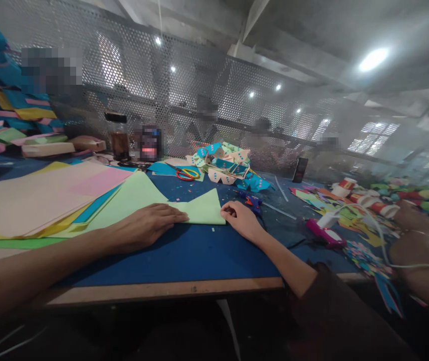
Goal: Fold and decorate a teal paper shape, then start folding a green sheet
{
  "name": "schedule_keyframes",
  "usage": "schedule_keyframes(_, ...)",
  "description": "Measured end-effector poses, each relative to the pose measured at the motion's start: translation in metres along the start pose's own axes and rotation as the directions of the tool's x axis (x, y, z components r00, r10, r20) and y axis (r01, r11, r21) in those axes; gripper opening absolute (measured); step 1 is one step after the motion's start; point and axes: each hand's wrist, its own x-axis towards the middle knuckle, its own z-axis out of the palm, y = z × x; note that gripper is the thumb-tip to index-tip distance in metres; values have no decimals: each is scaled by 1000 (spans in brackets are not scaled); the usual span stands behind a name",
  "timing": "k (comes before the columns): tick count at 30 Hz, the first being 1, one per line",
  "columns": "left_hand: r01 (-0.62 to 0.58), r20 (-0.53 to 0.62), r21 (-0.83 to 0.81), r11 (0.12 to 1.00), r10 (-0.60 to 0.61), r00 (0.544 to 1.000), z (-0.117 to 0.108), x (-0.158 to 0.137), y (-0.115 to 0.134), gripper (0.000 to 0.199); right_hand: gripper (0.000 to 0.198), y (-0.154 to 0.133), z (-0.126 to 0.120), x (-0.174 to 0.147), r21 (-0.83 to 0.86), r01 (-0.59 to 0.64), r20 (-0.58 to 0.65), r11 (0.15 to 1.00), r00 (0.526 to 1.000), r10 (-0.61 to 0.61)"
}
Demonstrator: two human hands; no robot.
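Note:
A light green sheet of paper point(204, 210) lies on the blue tabletop, folded along its near edge, with a pointed flap at its right end. Flat across its left part rests my left hand point(153, 223), fingers stretched out together. My right hand point(240, 216) is at the paper's right corner, thumb and fingers pinched on the edge. To the left is a stack of large coloured sheets point(37, 200), pale pink on top, with blue, yellow and green below. Part of the green paper is hidden under my left hand.
Behind the paper are scissors point(187, 174) and a pile of folded paper pieces point(225, 163). A glue gun point(250, 200) lies beyond my right hand. A magenta power strip point(325, 234) with a white cable is farther right, near another person's arm point(417, 250). A drink bottle point(119, 138) stands back left.

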Motion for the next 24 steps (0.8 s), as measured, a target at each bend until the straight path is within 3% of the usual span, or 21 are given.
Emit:
schedule_keyframes(12, 28, 29, 18, 999, -28, 999, -3, -1, 2, 41, 12, 0, 0, 1, -6, 16, -9, 1000, 1000, -16)
schedule_keyframes(19, 17, 7, -16, 1000, -16, 1000, -1, 0, 1, 39, 26, 1, 1, 1, 16, 56, -47, 998, 997, -55)
schedule_keyframes(24, 24, 25, 3, 1000, -24, 999, -1, -1, 1, 39, 14, 0, 1, 2, -5, 114, -148, 993, 982, -114)
